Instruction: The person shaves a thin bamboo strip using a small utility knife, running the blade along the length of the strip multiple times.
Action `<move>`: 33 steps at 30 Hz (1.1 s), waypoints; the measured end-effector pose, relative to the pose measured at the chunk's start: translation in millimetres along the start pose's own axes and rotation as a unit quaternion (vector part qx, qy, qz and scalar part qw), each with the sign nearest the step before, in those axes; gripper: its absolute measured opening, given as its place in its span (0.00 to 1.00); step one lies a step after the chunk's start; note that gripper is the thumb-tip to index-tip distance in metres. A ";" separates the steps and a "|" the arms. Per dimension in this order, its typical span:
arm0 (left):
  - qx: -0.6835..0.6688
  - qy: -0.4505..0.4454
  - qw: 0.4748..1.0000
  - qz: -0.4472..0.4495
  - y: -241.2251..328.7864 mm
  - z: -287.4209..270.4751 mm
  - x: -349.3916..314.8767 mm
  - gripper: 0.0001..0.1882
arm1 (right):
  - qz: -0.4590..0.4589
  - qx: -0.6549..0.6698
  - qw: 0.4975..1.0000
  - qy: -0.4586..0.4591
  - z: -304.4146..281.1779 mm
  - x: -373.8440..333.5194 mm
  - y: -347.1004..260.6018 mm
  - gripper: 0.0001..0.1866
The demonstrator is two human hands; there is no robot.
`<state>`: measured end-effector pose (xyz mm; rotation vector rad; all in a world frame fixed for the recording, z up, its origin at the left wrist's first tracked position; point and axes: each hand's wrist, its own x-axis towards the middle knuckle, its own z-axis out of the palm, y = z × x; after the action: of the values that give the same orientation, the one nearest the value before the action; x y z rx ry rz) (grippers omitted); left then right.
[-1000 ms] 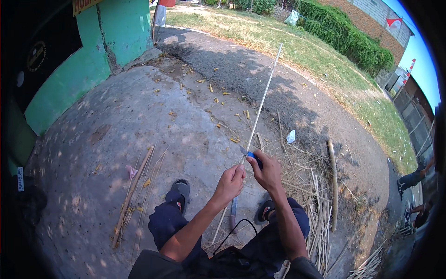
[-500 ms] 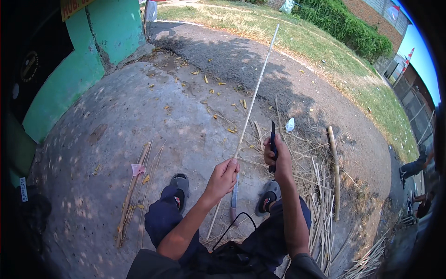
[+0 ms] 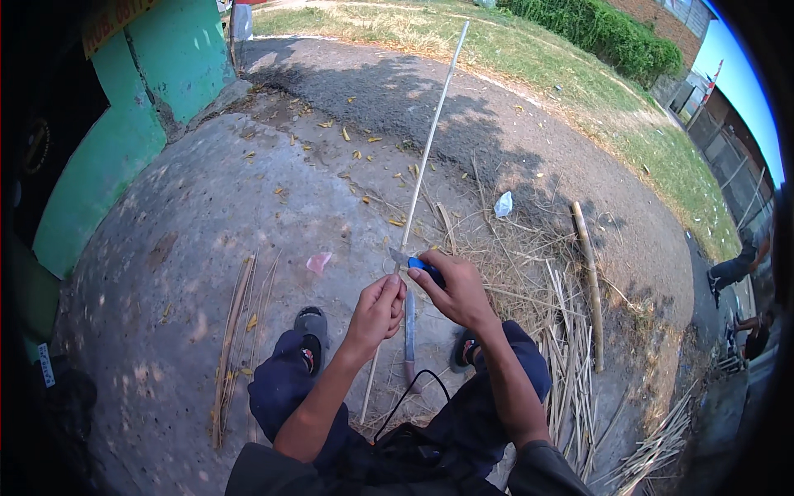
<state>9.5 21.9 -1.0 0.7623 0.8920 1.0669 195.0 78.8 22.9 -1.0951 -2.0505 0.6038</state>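
Note:
My left hand (image 3: 378, 317) is closed around a long, thin, pale bamboo stick (image 3: 435, 120). The stick slants up and away from between my knees, past the hand. My right hand (image 3: 463, 293) grips a blue and black utility knife (image 3: 426, 269). Its blade (image 3: 399, 257) lies across the stick just above my left fingers; whether it bites into the wood I cannot tell. Below my hands, a long knife with a brownish handle (image 3: 409, 341) rests on the ground between my feet.
Split bamboo strips (image 3: 569, 376) lie piled to my right, beside a thicker bamboo pole (image 3: 588, 285). More strips (image 3: 230, 351) are on the concrete at left. A pink scrap (image 3: 318, 263) and a white scrap (image 3: 504, 204) lie nearby. Another person (image 3: 736, 269) is at far right.
My right hand has brought the utility knife left and down onto the stick, its blade now pointing left. The pink scrap has shifted right, off the left strips. My left hand keeps its hold.

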 end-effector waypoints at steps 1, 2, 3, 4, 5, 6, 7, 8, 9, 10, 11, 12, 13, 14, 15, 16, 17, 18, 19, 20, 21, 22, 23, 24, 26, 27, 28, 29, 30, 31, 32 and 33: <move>0.000 0.000 1.000 -0.001 0.3 -0.1 -0.2 0.18 | -0.001 -0.009 1.000 -0.005 -0.4 0.4 -0.7 0.19; 0.006 0.000 1.000 0.000 0.8 0.0 -0.7 0.18 | -0.001 -0.019 1.000 -0.010 -0.6 0.3 -1.1 0.19; 0.011 0.000 1.000 0.001 1.1 -0.1 -1.1 0.18 | 0.000 -0.019 1.000 -0.010 -0.3 -0.1 -1.2 0.19; 0.011 0.000 1.000 0.000 1.0 -0.4 -1.4 0.18 | -0.005 -0.030 0.999 -0.014 0.1 -0.4 -1.3 0.19; 0.008 -0.004 1.000 0.001 0.8 -0.2 -1.4 0.18 | -0.010 -0.042 0.999 -0.019 -0.1 -0.6 -1.5 0.20; 0.006 -0.007 1.000 0.003 0.6 -0.1 -1.7 0.18 | -0.009 -0.043 0.999 -0.020 -0.2 -0.8 -2.1 0.20; 0.005 -0.007 1.000 0.003 0.2 0.6 -1.9 0.18 | -0.011 -0.041 0.999 -0.019 -0.3 -1.0 -2.9 0.19; 0.011 -0.002 1.000 0.011 -0.2 2.1 -2.2 0.18 | -0.013 -0.040 0.999 -0.017 -0.1 -0.8 -3.6 0.19; 0.017 0.002 1.000 0.019 -0.6 3.0 -2.6 0.18 | -0.013 -0.040 0.999 -0.018 0.4 -0.6 -3.8 0.19; 0.017 0.003 1.000 0.019 -1.0 3.3 -3.3 0.18 | -0.015 -0.044 0.999 -0.016 1.1 -0.4 -3.7 0.19; 0.030 0.007 0.999 0.033 -2.0 3.0 -3.6 0.19 | -0.015 -0.049 0.999 -0.013 2.1 -0.3 -3.1 0.19; 0.043 0.011 0.998 0.046 -2.9 2.6 -3.8 0.20 | -0.015 -0.049 0.999 -0.014 2.6 -0.1 -2.5 0.19; 0.043 0.011 0.998 0.046 -4.1 1.4 -3.2 0.20 | -0.018 -0.054 0.998 -0.012 3.0 0.3 -1.8 0.19; 0.063 0.013 0.996 0.066 -5.3 -0.1 -2.7 0.20 | -0.022 -0.058 0.998 -0.011 3.1 0.7 -1.5 0.19; 0.083 0.015 0.993 0.085 -6.0 -0.9 -2.6 0.20 | -0.021 -0.059 0.998 -0.011 3.5 0.9 -0.9 0.19; 0.082 0.015 0.993 0.085 -6.7 -0.9 -2.9 0.20 | -0.015 -0.060 0.998 -0.007 4.0 1.1 0.0 0.19; 0.088 0.010 0.992 0.090 -7.5 0.0 -2.9 0.19 | -0.008 -0.061 0.998 -0.001 4.2 1.4 1.3 0.19; 0.094 0.006 0.991 0.094 -8.1 0.6 -2.9 0.19 | -0.008 -0.062 0.998 -0.001 3.2 2.1 3.4 0.19; 0.094 0.005 0.991 0.094 -8.5 1.0 -2.8 0.19 | 0.004 -0.074 0.997 -0.008 1.3 3.0 6.2 0.19; 0.095 0.005 0.991 0.092 -8.6 1.1 -3.0 0.18 | 0.015 -0.086 0.996 -0.015 0.6 3.6 7.6 0.20; 0.096 0.005 0.991 0.091 -8.7 1.0 -3.2 0.18 | 0.014 -0.086 0.996 -0.015 1.1 3.4 7.8 0.20; 0.096 0.005 0.991 0.091 -9.1 0.8 -3.2 0.18 | 0.014 -0.081 0.996 -0.016 1.5 2.7 7.8 0.20; 0.103 0.006 0.990 0.097 -9.4 0.0 -3.1 0.18 | 0.014 -0.077 0.997 -0.018 1.8 3.5 5.8 0.21; 0.110 0.007 0.989 0.102 -9.4 -0.7 -3.0 0.17 | 0.013 -0.076 0.997 -0.018 0.9 3.9 3.2 0.21; 0.114 0.009 0.988 0.106 -9.0 -1.7 -2.7 0.17 | 0.021 -0.083 0.995 -0.054 -2.4 4.2 -3.2 0.21; 0.118 0.011 0.987 0.109 -8.7 -2.0 -2.5 0.17 | 0.021 -0.083 0.995 -0.053 -2.0 4.0 -3.5 0.21; 0.118 0.011 0.987 0.109 -8.0 -1.9 -2.9 0.17 | 0.011 -0.082 0.995 -0.055 -1.1 3.4 -3.8 0.21; 0.119 0.009 0.986 0.112 -6.9 -1.6 -3.8 0.17 | 0.003 -0.081 0.995 -0.055 -0.7 3.1 -3.8 0.21; 0.121 0.007 0.986 0.115 -6.1 -1.4 -4.3 0.17 | 0.003 -0.081 0.995 -0.055 -0.6 3.3 -3.3 0.21; 0.121 0.007 0.986 0.115 -5.7 -1.7 -4.2 0.17 | 0.018 -0.074 0.994 -0.073 -0.7 3.7 -2.7 0.20; 0.112 0.007 0.988 0.110 -5.5 -2.1 -4.3 0.17 | 0.035 -0.066 0.993 -0.090 -0.7 3.8 -2.1 0.20; 0.103 0.007 0.989 0.105 -4.8 -1.9 -4.4 0.17 | 0.035 -0.066 0.993 -0.090 -0.6 4.0 -1.8 0.20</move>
<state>8.8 16.4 -4.9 1.0396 0.9581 1.1773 193.0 81.3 26.1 -1.2332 -2.2417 0.6284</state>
